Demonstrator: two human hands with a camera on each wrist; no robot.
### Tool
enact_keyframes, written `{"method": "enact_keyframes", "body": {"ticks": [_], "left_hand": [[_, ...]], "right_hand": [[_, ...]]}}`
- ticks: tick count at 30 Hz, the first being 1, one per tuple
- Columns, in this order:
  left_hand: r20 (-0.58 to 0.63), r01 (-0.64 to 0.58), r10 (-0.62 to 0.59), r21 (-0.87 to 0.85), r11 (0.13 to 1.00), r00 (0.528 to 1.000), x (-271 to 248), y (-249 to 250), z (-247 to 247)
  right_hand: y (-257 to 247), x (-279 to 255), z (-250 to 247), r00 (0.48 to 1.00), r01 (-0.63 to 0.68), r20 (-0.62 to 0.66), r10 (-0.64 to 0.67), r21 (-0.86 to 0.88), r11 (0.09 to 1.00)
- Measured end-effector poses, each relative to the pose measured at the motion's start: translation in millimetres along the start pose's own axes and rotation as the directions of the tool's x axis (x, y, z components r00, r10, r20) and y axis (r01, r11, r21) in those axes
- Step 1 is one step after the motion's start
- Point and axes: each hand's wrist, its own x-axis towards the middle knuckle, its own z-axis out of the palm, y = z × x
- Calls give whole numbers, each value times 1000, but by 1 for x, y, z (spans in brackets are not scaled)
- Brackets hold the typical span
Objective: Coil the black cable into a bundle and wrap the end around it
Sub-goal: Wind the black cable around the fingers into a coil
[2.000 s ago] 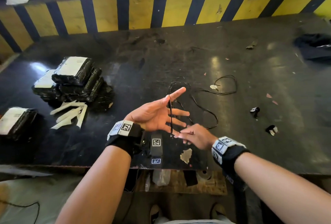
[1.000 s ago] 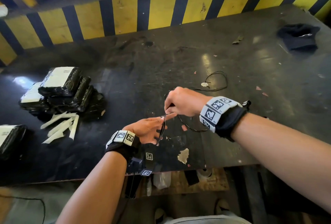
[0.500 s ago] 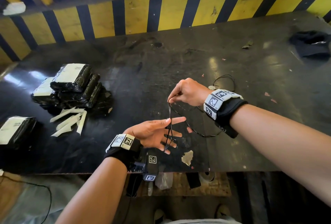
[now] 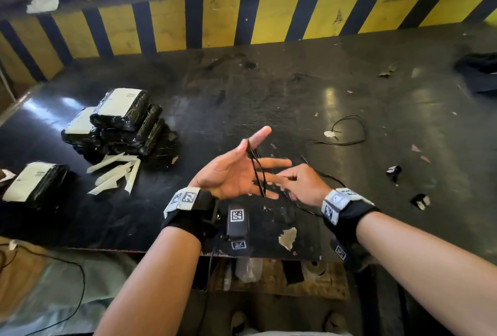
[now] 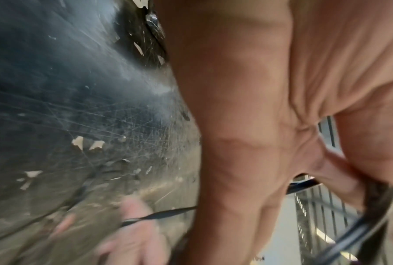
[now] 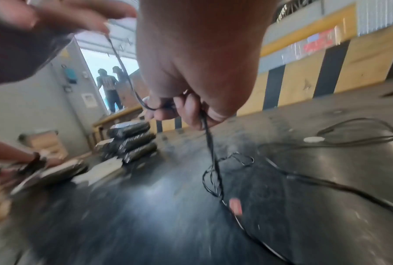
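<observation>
The thin black cable (image 4: 257,174) runs in several loops across my left hand (image 4: 242,174), from the raised thumb down over the palm to the little-finger side. That hand is held palm up above the table with its fingers straight and spread. My right hand (image 4: 298,185) sits just right of the left fingers and pinches the cable; the right wrist view shows its fingers (image 6: 175,109) curled on the strand (image 6: 210,143). The remaining cable (image 4: 349,131) trails loose on the black table (image 4: 295,99) to the right. The left wrist view shows the palm (image 5: 259,107) and blurred loops (image 5: 349,238).
A stack of black-wrapped packs (image 4: 118,126) stands at the left, with another pack (image 4: 35,185) nearer the edge and white strips (image 4: 115,174) between. A dark cloth (image 4: 481,72) lies far right. Small scraps (image 4: 394,171) dot the right side. A yellow-and-black striped wall (image 4: 269,13) backs the table.
My right hand has come down from above the left thumb to the low side of the left fingers, drawing the cable with it. The left hand has lifted slightly, thumb raised.
</observation>
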Motion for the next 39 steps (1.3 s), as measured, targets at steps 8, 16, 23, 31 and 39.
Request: {"method": "enact_keyframes", "body": {"ticks": [8, 16, 23, 31, 39], "left_hand": [[-210, -36, 42, 32, 999, 977, 7, 5, -27], [-354, 58, -27, 76, 995, 935, -2, -5, -50], [-407, 249, -166, 161, 955, 898, -12, -34, -61], [-375, 327, -266, 109, 939, 888, -10, -42, -48], [-226, 369, -348, 61, 927, 910, -16, -56, -38]], "right_hand": [[-10, -20, 41, 982, 170, 130, -136, -299, 939], [-40, -41, 41, 932, 326, 315, -179, -518, 791], [-78, -28, 1, 895, 445, 355, -272, -657, 609], [-97, 0, -33, 930, 353, 182, -320, -689, 633], [-92, 19, -37, 953, 264, 53, -298, -625, 734]]}}
